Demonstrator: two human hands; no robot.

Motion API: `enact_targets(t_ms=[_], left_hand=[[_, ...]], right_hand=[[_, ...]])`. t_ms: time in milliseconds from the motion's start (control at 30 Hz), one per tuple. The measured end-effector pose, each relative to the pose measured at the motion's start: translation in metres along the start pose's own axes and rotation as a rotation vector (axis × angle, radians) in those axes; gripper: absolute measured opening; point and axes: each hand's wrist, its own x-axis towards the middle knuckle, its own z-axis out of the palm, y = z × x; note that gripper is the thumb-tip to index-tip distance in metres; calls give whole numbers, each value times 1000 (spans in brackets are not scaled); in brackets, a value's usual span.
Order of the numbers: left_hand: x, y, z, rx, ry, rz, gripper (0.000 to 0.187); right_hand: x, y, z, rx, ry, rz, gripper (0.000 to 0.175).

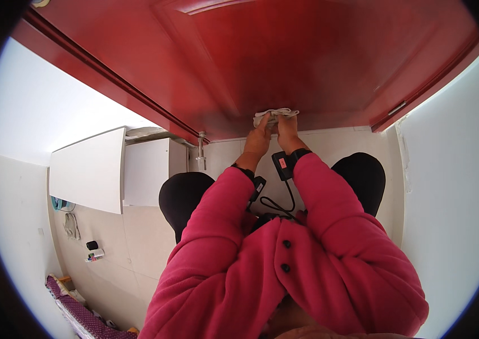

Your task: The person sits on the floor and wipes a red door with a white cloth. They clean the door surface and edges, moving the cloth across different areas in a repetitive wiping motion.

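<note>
A crumpled pale cloth [286, 112] is pressed against the bottom of a red panelled door [282, 63]. Both of my hands grip it side by side, close to the floor. The fingers of my left hand [258, 140] lie on the cloth's left part, the index finger stretched along it. My right hand [288, 130] holds the right part, its fingertips partly hidden in the folds. Black bands circle both wrists. A black box [282, 165] sits by the right wrist and another [257, 187] by the left, with a looped black cable [292, 201] below.
A metal doorstop [201, 150] stands by the door's left bottom corner. Further left is a white cabinet [148, 171] with a panel [89, 169] swung out. Shoes [71, 226] and small containers [94, 254] rest on the tiled floor [137, 241]. A white wall [447, 169] rises at right.
</note>
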Motion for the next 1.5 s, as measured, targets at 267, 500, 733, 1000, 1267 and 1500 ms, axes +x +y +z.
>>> enact_targets(t_ms=[267,500,733,1000,1267,1500], left_hand=[[3,4,3,-187,358,344,54],[-21,100,-76,-251,776,603,44],[-26,156,-160,-380,666,756,36],[-15,103,-112,-162,635,645,37],[11,3,-14,97,150,251,42],[47,-59,4,-110,-22,98,46]], right_hand=[[-55,-57,37,-185,-176,-349,30],[-115,-150,99,-268,-321,-627,30],[-134,-227,137,-5,-695,-622,27],[-106,-154,100,-107,-370,-693,24],[-47,-43,6,-356,-60,-333,26],[-13,-5,-8,-395,-176,13,23]])
